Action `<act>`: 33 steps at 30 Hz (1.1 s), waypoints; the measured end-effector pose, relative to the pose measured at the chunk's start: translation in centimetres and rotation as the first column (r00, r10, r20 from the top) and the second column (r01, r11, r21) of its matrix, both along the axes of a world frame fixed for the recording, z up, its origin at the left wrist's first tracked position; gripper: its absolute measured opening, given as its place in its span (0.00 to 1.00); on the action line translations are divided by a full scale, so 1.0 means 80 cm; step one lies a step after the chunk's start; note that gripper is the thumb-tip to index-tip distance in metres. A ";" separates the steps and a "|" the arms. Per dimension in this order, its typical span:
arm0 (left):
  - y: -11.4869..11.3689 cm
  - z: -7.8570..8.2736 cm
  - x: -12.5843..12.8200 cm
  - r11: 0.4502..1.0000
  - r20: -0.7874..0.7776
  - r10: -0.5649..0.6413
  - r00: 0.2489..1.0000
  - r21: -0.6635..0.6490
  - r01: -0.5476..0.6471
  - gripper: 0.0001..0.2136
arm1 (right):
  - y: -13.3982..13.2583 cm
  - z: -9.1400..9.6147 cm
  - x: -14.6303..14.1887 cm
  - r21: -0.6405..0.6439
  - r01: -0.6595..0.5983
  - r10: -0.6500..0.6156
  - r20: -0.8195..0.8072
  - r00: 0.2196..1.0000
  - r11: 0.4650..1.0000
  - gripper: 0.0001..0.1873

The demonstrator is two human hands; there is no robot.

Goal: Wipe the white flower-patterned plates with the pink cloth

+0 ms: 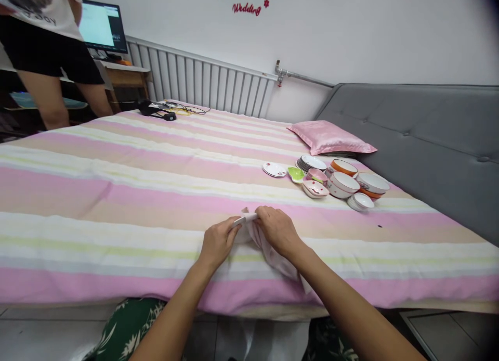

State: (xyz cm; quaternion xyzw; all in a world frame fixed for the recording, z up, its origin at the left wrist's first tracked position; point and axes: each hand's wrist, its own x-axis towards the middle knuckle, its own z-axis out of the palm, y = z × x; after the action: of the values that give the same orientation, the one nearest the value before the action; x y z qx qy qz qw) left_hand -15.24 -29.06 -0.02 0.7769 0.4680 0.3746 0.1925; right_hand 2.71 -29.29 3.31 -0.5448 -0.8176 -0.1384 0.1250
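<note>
Just above the near edge of the bed, my left hand pinches a thin white piece, seen almost edge-on; it looks like a small dish, but its kind is unclear. My right hand is closed on a pale pinkish cloth and presses it against the other end of that piece. From under my right hand the cloth hangs down in folds towards my wrist. Both hands are close together, and the fingertips are partly hidden behind the piece and the cloth.
Right of my hands, on the striped bedsheet, stand stacked bowls, small plates, a green leaf-shaped dish and a pink pillow. Black gear with cables lies far left. Another person stands beside a monitor.
</note>
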 end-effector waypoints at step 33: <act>-0.003 0.005 0.000 0.996 0.155 -0.072 0.985 -0.036 0.079 0.10 | -0.016 0.009 0.011 0.030 -0.035 0.038 -0.115 0.993 0.999 0.07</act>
State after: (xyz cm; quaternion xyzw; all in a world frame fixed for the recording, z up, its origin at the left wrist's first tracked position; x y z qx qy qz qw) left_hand -15.25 -29.32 0.42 0.7586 0.4300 0.4158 0.2584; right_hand 3.55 -30.56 4.00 -0.5351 -0.8168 -0.1157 0.1820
